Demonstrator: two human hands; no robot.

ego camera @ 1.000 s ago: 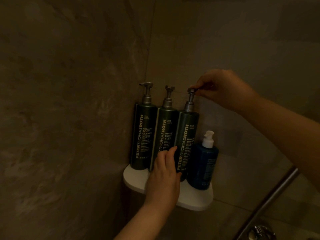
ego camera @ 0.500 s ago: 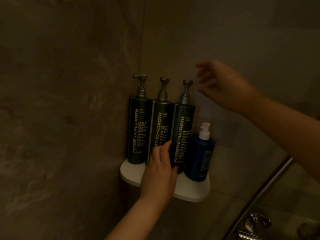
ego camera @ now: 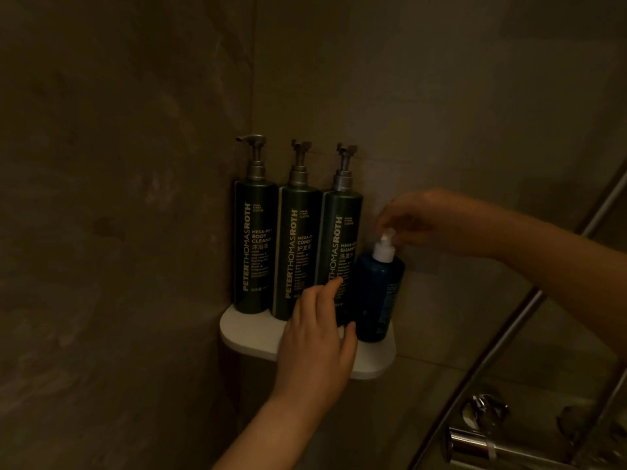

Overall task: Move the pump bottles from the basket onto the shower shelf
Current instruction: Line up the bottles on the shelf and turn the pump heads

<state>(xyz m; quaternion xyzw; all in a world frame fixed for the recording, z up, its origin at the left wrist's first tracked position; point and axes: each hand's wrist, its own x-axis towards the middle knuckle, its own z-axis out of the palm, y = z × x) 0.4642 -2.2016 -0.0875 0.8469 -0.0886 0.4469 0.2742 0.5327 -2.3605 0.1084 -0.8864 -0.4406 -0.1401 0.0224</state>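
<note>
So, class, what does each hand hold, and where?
Right hand pinches the short blue bottle by its white pump head; left hand only touches a tall dark-green bottle.

Three green bottles (ego camera: 256, 249) (ego camera: 298, 256) (ego camera: 339, 239) and one blue bottle (ego camera: 376, 293) are counted at centre frame, four in all, on one shelf (ego camera: 244, 330); one tap (ego camera: 475, 442) is counted lower right.

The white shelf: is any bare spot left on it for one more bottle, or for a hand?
On the shelf only the front edge is bare: a strip before the leftmost green bottle and the corner before the blue bottle. The back is packed, all four standing side by side, and the left hand covers the front middle.
</note>
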